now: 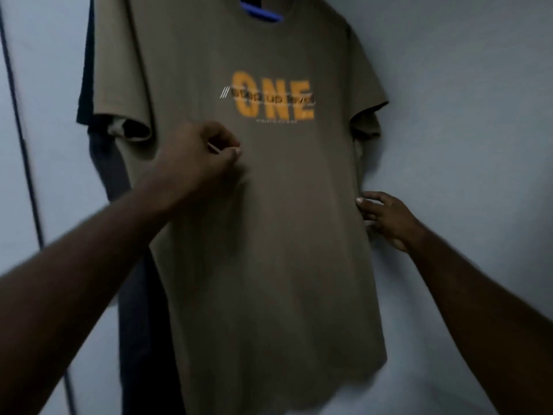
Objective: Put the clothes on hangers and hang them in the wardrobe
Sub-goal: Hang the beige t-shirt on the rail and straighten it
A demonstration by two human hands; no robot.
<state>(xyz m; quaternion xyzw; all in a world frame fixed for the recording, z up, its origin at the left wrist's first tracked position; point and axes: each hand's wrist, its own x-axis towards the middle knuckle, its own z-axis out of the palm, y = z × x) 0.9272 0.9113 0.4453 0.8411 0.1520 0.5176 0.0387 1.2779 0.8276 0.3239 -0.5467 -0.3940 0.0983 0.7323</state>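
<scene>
An olive-brown T-shirt (pixel 269 220) with an orange "ONE" print hangs in front of me on a blue hanger (pixel 263 15), whose bar shows in the neck opening. My left hand (pixel 200 157) is in front of the shirt's chest, just below the print, with fingers curled and thumb and fingertip pinched together; whether fabric is caught between them I cannot tell. My right hand (pixel 386 218) is at the shirt's right side seam below the sleeve, fingers touching the edge of the cloth.
A dark garment (pixel 134 295) hangs behind the T-shirt on its left. Pale wardrobe walls (pixel 463 115) surround the clothes, and a dark vertical edge (pixel 18 115) runs down the far left.
</scene>
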